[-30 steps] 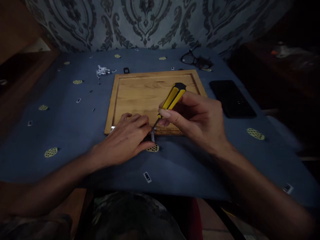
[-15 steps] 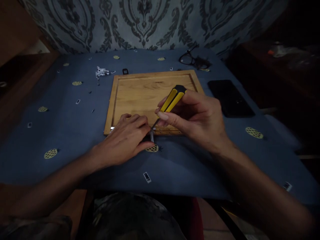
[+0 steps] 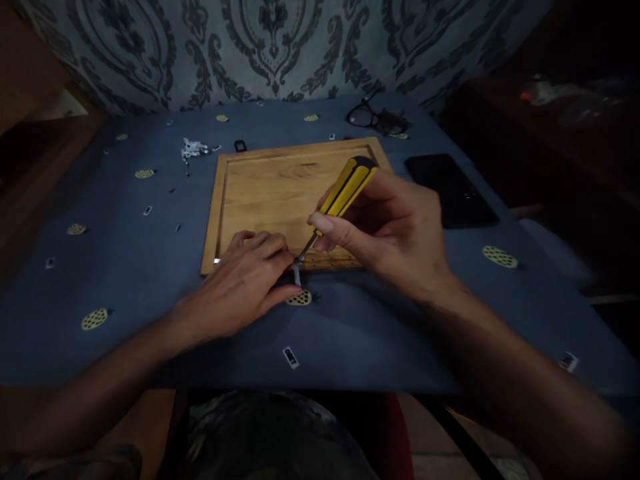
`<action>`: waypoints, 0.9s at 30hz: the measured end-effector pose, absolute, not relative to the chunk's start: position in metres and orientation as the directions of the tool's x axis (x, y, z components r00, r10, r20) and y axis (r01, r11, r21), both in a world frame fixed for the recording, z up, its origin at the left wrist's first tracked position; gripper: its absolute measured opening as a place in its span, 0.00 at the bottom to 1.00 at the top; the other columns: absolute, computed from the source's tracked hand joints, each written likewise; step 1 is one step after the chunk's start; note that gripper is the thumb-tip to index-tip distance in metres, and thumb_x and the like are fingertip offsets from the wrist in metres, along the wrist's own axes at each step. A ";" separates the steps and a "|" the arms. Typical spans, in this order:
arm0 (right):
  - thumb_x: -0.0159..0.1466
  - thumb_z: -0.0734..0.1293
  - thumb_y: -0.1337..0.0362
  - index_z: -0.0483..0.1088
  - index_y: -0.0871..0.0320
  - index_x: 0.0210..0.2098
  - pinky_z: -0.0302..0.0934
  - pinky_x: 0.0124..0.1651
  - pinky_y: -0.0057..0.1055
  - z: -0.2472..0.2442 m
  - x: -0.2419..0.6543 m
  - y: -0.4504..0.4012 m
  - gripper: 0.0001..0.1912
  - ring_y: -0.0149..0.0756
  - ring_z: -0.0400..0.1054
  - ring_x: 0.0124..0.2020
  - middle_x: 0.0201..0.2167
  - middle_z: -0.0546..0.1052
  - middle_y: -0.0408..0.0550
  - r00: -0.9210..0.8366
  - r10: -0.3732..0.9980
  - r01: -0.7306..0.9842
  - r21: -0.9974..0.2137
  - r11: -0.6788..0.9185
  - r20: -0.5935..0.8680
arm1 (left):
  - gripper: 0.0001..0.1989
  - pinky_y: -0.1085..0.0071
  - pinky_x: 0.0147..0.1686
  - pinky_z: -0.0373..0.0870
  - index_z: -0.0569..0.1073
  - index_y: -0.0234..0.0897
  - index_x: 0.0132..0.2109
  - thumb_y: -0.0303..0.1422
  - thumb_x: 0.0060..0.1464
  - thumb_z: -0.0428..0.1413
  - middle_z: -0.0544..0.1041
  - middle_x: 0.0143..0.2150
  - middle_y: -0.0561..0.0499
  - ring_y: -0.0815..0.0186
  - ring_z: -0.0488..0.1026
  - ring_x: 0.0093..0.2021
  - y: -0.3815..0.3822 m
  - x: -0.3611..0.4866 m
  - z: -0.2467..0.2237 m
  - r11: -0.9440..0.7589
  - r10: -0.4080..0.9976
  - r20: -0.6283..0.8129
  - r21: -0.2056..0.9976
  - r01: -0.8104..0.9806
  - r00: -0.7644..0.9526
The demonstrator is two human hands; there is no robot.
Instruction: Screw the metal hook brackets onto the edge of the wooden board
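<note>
Shifting view carries the wooden board [image 3: 265,193] slightly left. Right hand [image 3: 400,233] grips a screwdriver [image 3: 345,190], tip at a metal bracket [image 3: 297,275] on the near edge, lower centre; left hand [image 3: 245,283] rests beside, hold unclear. Work looks unfinished: metal parts [image 3: 194,148] lie upper left.

Feed I'm getting is pretty dim: far right's nearly black, edges smeary, tiny glints on the phone [image 3: 450,190], soft shadow below the right hand [image 3: 403,233].

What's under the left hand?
The left hand covers part of the wooden panel's near edge. A metal piece shows at the hand's right side; whatever else lies beneath the palm is hidden.
</note>
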State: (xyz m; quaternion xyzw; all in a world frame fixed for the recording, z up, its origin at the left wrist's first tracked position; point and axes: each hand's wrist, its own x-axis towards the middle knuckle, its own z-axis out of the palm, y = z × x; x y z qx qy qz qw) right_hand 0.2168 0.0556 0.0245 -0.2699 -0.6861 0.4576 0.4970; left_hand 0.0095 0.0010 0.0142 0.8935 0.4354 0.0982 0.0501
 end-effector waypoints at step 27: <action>0.61 0.78 0.45 0.73 0.53 0.34 0.77 0.33 0.30 0.019 0.216 0.055 0.19 0.30 0.76 0.26 0.30 0.75 0.38 -0.350 0.836 -0.013 -0.895 0.446 0.422 | 0.14 0.54 0.55 0.69 0.78 0.34 0.47 0.42 0.69 0.58 0.76 0.46 0.45 0.54 0.74 0.49 0.001 0.009 0.014 -0.615 0.789 0.130 0.178 0.769 0.601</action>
